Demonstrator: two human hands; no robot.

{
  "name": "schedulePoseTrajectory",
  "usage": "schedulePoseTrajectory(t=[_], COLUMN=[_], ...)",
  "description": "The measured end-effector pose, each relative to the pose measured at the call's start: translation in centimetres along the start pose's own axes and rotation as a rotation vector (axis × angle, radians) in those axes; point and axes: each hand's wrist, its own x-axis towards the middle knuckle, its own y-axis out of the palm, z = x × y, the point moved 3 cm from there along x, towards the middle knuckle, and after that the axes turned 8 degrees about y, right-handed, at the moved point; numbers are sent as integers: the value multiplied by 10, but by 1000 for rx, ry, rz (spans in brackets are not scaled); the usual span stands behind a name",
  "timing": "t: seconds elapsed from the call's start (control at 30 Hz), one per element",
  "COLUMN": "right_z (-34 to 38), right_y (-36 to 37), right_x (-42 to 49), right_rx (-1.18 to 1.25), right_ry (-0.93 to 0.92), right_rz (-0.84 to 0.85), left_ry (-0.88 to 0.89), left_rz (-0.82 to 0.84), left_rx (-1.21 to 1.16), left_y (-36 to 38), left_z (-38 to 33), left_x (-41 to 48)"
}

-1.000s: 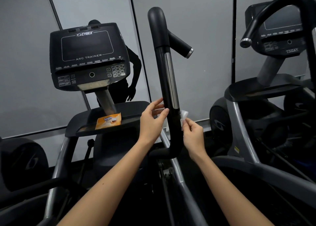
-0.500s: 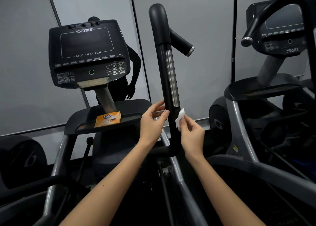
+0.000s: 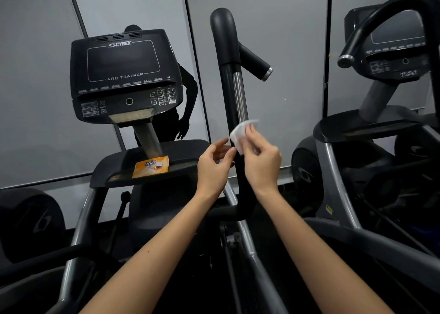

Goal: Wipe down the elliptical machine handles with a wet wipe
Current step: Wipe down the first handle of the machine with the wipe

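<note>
The tall black handle (image 3: 228, 59) of the elliptical rises in the middle of the view, with a silver sensor strip (image 3: 238, 94) down its front. My right hand (image 3: 260, 163) pinches a small white wet wipe (image 3: 240, 132) and holds it against the handle just below the strip. My left hand (image 3: 214, 166) hovers at the handle's left side, fingers relaxed and holding nothing. A short side grip (image 3: 256, 62) branches off to the right higher up.
The console (image 3: 123, 75) stands at the left, above a black tray (image 3: 190, 149) holding an orange wipe packet (image 3: 151, 167). A second machine with a curved handle (image 3: 371, 25) stands at the right. Grey wall panels lie behind.
My right hand has carried the wipe from the handle's right side up onto its front. My left hand has come off the handle.
</note>
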Motion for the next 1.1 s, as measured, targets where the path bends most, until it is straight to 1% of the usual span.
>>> schedulePoseTrajectory(t=[0.07,0.17,0.27,0.33,0.4,0.5,0.57,0.67,0.77,0.87,0.93,1.03,1.1], right_z=[6,3,-14,-26,-28,-8,9,27,29,14,3,4,19], right_y=[5,5,-5,-15,-22,-14,-1,12,17,14,8,3,5], right_x=[22,46,36,18,2,1,17,57,85,83,66,44,47], right_rx=[-2,87,27,-48,-48,-56,-72,-68,-78,-66,-49,-12,-32], right_ry=[13,134,178,163,134,-38,-102,-57,-44,31,61,28,-69], right_rz=[-10,69,135,117,72,72,64,17,59,114,91,74,75], left_ry=[-1,14,39,42,45,72,89,99,105,99,99,107,120], left_rz=[-13,-14,-12,-23,-36,-33,-10,18,56,84,85,74,59], left_rx=[-20,-15,2,6,3,5,10,5,6,-26,-58,-80,-74], left_y=[0,0,2,5,7,7,6,4,1,-3,-4,-3,-1], left_z=[-2,-8,-16,-20,-24,-27,-27,-24,-25,-32,-42,-52,-55], left_x=[3,9,18,24,27,30,33,36,40,48,56,70,76])
